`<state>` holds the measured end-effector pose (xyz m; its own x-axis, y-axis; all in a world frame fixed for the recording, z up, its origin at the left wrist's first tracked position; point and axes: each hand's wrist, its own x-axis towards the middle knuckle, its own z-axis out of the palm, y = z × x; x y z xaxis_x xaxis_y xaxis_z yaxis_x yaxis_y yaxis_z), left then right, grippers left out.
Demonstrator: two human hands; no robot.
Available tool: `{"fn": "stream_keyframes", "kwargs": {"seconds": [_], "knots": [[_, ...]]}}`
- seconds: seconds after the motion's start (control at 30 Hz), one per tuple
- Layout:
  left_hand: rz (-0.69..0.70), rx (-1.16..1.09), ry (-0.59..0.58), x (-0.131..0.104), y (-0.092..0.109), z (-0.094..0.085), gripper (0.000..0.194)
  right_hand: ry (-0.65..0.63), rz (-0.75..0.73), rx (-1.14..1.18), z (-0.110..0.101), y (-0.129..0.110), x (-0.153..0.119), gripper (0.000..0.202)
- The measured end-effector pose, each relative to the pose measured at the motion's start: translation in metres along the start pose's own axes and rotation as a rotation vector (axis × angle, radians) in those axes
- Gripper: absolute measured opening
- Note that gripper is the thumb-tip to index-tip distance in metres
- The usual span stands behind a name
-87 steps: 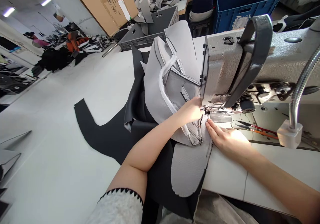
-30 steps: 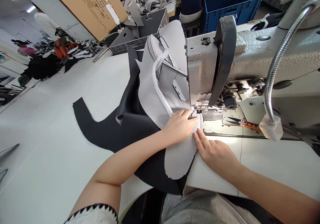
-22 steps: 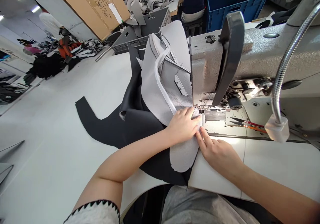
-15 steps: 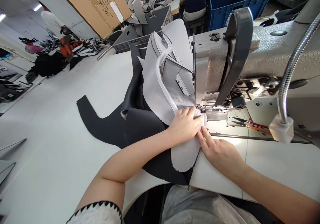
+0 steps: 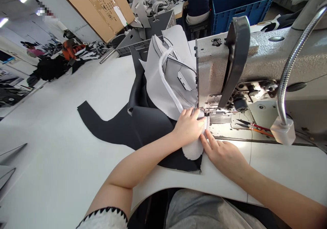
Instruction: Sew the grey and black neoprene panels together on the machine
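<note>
A light grey mesh fabric piece (image 5: pixel 158 82) with white piping (image 5: pixel 165 75) lies over a black fabric piece (image 5: pixel 114 130), with its edge under the needle area of a sewing machine (image 5: pixel 217 62). My left hand (image 5: pixel 189 128) presses flat on the grey fabric just in front of the needle, its fingers pointing toward the machine. Along the fabric's right edge rests my right hand (image 5: pixel 224 155), fingers stretched out and fingertips touching the edge. Beneath both hands a rounded grey end (image 5: pixel 193 150) sticks out toward me. Where the needle meets the fabric is partly hidden.
Thread snips (image 5: pixel 255 127) lie on the machine bed right of the needle. A flexible lamp (image 5: pixel 283 128) hangs close by. Behind the white table (image 5: pixel 63 164) are a grey crate (image 5: pixel 143 46), a cardboard box (image 5: pixel 99 11), a blue bin (image 5: pixel 230 16) and a seated person (image 5: pixel 196 0).
Both fabrics have slid away from me toward the machine, so less of the grey end and black edge shows in front. My hands stay by the needle, and the view has shifted slightly.
</note>
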<state>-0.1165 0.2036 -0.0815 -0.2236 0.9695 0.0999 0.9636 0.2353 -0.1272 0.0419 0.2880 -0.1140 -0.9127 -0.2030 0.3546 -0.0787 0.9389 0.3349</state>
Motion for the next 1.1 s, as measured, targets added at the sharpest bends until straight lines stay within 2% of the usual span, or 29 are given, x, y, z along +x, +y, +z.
{"fn": "stream_keyframes", "kwargs": {"seconds": [0.2, 0.33, 0.5, 0.6, 0.73, 0.8, 0.87, 1.0, 1.1], "knots": [[-0.070, -0.096, 0.024, -0.005, 0.010, 0.002, 0.029, -0.010, 0.008, 0.023, -0.001, 0.004, 0.002, 0.041], [-0.114, -0.116, 0.017, -0.001, 0.016, 0.005, 0.029, -0.005, 0.023, 0.039, 0.006, 0.012, -0.001, 0.038], [-0.098, -0.174, 0.048, 0.003, 0.018, 0.004, 0.027, 0.013, 0.042, 0.080, 0.010, 0.023, -0.003, 0.036], [-0.020, -0.289, -0.042, -0.008, 0.010, -0.013, 0.029, 0.033, -0.002, 0.209, 0.003, 0.020, -0.002, 0.025], [0.121, -0.399, -0.285, -0.033, -0.006, -0.046, 0.023, 0.016, -0.144, 0.429, -0.006, 0.006, 0.000, 0.019], [0.179, -0.341, -0.354, -0.041, -0.010, -0.055, 0.035, -0.001, -0.158, 0.433, -0.008, 0.000, 0.000, 0.015], [0.210, -0.248, -0.378, -0.044, -0.011, -0.055, 0.043, 0.016, -0.139, 0.406, -0.010, -0.006, 0.000, 0.013], [0.232, -0.102, -0.382, -0.035, -0.011, -0.042, 0.037, 0.067, -0.099, 0.339, -0.014, -0.013, -0.003, 0.012], [0.155, -0.204, -0.339, -0.028, -0.017, -0.038, 0.036, 0.122, -0.122, 0.318, -0.014, -0.017, -0.005, 0.021]]}}
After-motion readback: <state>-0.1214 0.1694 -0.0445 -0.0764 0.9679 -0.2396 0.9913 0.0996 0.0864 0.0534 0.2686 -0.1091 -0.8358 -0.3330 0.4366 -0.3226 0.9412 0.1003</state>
